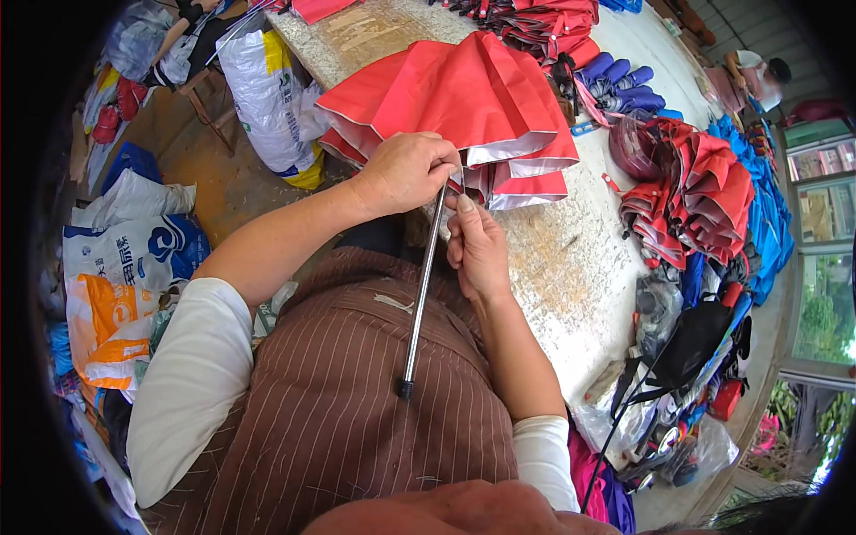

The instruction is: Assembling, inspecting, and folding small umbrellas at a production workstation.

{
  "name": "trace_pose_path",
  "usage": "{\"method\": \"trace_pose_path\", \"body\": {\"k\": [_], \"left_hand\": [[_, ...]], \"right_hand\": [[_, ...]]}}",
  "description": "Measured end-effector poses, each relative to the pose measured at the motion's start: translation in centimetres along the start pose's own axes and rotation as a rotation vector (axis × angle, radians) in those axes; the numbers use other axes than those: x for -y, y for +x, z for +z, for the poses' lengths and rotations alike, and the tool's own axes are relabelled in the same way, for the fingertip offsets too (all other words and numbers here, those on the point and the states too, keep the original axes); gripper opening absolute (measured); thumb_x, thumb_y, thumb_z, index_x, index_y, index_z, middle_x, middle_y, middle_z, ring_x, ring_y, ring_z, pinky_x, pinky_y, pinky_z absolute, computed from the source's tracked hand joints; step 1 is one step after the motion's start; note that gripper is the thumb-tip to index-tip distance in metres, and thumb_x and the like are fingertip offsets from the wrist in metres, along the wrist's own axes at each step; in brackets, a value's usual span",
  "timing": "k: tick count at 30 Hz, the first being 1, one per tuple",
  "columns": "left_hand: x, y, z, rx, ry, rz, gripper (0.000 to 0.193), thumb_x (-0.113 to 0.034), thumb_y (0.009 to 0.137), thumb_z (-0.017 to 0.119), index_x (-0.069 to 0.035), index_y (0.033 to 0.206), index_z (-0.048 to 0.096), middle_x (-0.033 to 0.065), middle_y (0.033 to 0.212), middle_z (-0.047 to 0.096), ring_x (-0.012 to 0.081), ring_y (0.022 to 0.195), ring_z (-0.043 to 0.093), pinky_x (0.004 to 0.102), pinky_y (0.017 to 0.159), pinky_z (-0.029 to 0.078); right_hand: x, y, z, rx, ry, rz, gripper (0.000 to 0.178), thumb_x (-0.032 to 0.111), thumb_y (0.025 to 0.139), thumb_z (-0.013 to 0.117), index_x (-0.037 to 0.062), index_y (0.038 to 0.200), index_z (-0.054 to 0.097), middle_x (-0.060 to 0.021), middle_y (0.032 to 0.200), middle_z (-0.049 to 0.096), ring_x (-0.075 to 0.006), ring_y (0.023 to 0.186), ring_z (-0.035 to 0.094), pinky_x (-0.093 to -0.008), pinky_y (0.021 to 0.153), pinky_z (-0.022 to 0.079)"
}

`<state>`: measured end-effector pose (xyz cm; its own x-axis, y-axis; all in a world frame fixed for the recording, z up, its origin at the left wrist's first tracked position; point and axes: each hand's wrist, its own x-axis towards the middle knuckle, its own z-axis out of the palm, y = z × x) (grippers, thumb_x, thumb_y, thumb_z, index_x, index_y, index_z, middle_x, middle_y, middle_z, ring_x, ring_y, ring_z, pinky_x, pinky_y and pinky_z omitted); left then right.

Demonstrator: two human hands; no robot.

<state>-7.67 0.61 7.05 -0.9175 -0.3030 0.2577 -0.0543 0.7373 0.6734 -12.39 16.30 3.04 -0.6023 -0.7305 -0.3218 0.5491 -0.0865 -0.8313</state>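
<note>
A red umbrella canopy with a silver lining (437, 89) lies half spread over the table's near edge. Out of it toward my body runs a shiny metal umbrella shaft (423, 294), tipped with a black end. My left hand (406, 174) is closed at the top of the shaft, thumb and fingers pinched together by the canopy's hem. Just to its right, my right hand (477, 241) has its thumb and forefinger pressed together at a thin rib or wire beside the shaft. What exactly the right fingertips pinch is too small to make out.
The worn white table (571, 267) carries red folded umbrellas (695, 192), purple rolled umbrellas (615, 85) and blue ones (762, 214). Clutter with a black bag (691, 348) lies at the right. White sacks (267, 107) stand on the floor at left. Another person (753, 80) is at far right.
</note>
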Motion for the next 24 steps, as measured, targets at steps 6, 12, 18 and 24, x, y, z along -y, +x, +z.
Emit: {"method": "trace_pose_path", "body": {"k": [6,12,18,24], "left_hand": [[0.6,-0.1,-0.2,-0.028,-0.051,0.032,0.008,-0.008,0.077,0.06,0.0,0.081,0.06,0.0094,0.07,0.056,0.0194,0.061,0.056,0.0292,0.056,0.043],[1.7,-2.7,-2.4,0.017,-0.392,0.036,0.013,-0.014,0.08,0.059,-0.002,0.077,0.061,0.0085,0.068,0.056,0.0206,0.062,0.056,0.0299,0.057,0.043],[4.3,-8.3,0.2,0.3,-0.219,-0.051,0.019,-0.014,0.082,0.059,-0.003,0.098,0.058,0.009,0.069,0.057,0.0186,0.059,0.055,0.0297,0.057,0.043],[0.8,-4.9,6.6,0.01,-0.407,0.007,0.044,-0.009,0.084,0.056,-0.005,0.125,0.04,0.0067,0.067,0.052,0.016,0.056,0.05,0.0275,0.056,0.041]], "right_hand": [[0.6,0.8,0.1,0.018,-0.028,-0.018,0.031,0.033,0.089,0.053,0.0028,0.094,0.06,0.0038,0.061,0.045,-0.0024,0.04,0.034,-0.0176,0.035,0.025],[0.3,-1.4,-3.2,0.078,-0.316,0.098,0.031,0.031,0.089,0.053,0.0016,0.096,0.061,0.0029,0.061,0.045,-0.0023,0.04,0.035,-0.0181,0.035,0.025],[-1.1,-4.2,-7.3,-0.009,-0.475,0.203,0.034,0.031,0.089,0.054,0.0002,0.101,0.06,0.0032,0.062,0.045,-0.0027,0.041,0.035,-0.0172,0.036,0.025],[1.0,-5.0,-6.5,-0.144,-0.265,0.066,0.035,0.032,0.09,0.053,0.0001,0.103,0.058,0.0038,0.063,0.044,-0.0029,0.041,0.034,-0.0169,0.037,0.025]]}}
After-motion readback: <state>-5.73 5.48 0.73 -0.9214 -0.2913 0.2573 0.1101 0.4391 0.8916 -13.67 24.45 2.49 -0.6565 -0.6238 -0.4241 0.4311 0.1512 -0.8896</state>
